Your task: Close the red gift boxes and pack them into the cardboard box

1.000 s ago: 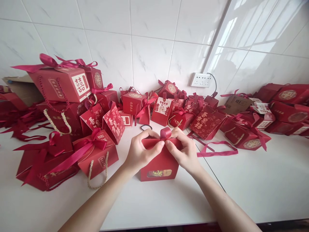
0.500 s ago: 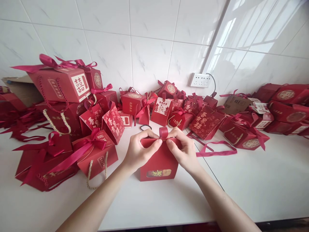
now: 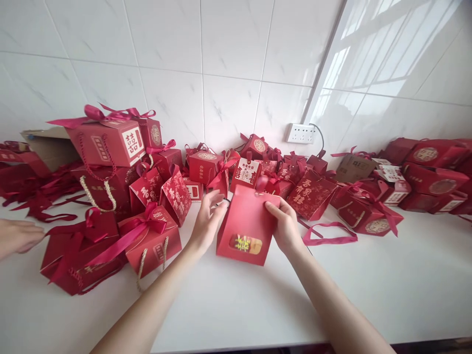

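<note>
A red gift box (image 3: 248,219) with a small clear window and gold lettering is tilted up in front of me. My right hand (image 3: 285,221) grips its upper right edge, thumb on the front face. Off the box's left side, my left hand (image 3: 208,219) has its fingers apart and holds nothing. The ribbon loop at the top of the box is blurred. Behind it stand more red gift boxes, one with a white printed panel (image 3: 246,172).
Red boxes with bows (image 3: 153,233) crowd the left. Another person's hand (image 3: 18,237) reaches in at the left edge. A loose ribbon (image 3: 330,241) lies to the right, near stacked boxes (image 3: 437,155). A power strip (image 3: 300,133) is on the tiled wall.
My left hand has let go of the box top and moved left. My right hand has shifted to the side edge and tilts the box. Another person's hand has appeared at left.
</note>
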`<act>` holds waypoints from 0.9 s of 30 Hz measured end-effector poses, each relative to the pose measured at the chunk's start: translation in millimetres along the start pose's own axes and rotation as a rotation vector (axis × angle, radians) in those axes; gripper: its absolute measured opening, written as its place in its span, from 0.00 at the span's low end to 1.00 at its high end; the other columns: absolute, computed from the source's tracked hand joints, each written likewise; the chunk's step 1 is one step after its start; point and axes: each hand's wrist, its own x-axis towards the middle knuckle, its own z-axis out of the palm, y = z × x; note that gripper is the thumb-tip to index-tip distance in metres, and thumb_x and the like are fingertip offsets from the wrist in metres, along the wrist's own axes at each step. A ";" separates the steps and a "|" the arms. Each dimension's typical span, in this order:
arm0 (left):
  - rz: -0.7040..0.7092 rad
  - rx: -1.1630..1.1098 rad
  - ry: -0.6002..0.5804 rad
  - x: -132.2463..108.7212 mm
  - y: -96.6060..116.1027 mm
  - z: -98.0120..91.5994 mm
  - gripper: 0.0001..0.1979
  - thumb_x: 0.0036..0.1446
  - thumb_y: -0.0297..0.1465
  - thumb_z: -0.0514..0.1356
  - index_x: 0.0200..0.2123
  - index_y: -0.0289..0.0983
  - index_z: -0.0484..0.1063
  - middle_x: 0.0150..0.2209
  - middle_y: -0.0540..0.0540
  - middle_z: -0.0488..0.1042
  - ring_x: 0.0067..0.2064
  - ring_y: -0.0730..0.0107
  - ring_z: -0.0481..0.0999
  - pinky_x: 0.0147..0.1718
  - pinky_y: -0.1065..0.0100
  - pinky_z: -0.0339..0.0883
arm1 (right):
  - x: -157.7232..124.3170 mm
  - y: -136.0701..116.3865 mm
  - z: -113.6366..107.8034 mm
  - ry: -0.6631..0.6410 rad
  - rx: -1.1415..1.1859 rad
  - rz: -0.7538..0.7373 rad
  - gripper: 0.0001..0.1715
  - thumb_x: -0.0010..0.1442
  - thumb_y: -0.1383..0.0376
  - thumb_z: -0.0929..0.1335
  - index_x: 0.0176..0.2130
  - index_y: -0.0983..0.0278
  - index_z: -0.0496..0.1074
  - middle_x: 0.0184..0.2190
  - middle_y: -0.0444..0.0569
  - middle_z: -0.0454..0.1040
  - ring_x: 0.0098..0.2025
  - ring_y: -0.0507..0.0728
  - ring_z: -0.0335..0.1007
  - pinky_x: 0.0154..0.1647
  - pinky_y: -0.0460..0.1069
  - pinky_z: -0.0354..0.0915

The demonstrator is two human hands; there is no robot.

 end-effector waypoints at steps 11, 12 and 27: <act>0.227 0.217 -0.231 -16.7 -9.2 13.5 0.35 0.44 0.31 0.65 0.55 0.38 0.56 0.54 0.38 0.67 0.56 0.54 0.67 0.53 0.55 0.63 | 24.4 28.2 -16.0 0.020 0.084 -0.087 0.13 0.51 0.53 0.65 0.31 0.59 0.70 0.32 0.47 0.76 0.37 0.59 0.72 0.39 0.55 0.69; 0.326 0.316 -0.217 -17.8 -7.8 11.6 0.36 0.43 0.29 0.66 0.55 0.39 0.56 0.55 0.38 0.66 0.57 0.53 0.65 0.54 0.54 0.62 | 22.7 27.8 -15.3 -0.017 0.052 -0.083 0.15 0.53 0.51 0.64 0.30 0.59 0.70 0.32 0.48 0.76 0.36 0.59 0.72 0.38 0.55 0.69; 0.365 0.376 -0.197 -14.8 -12.3 5.0 0.48 0.41 0.35 0.69 0.62 0.43 0.46 0.60 0.39 0.61 0.59 0.53 0.63 0.54 0.59 0.61 | 21.5 17.7 -15.2 -0.048 0.287 0.144 0.10 0.48 0.58 0.69 0.31 0.59 0.70 0.30 0.44 0.76 0.34 0.56 0.73 0.38 0.51 0.70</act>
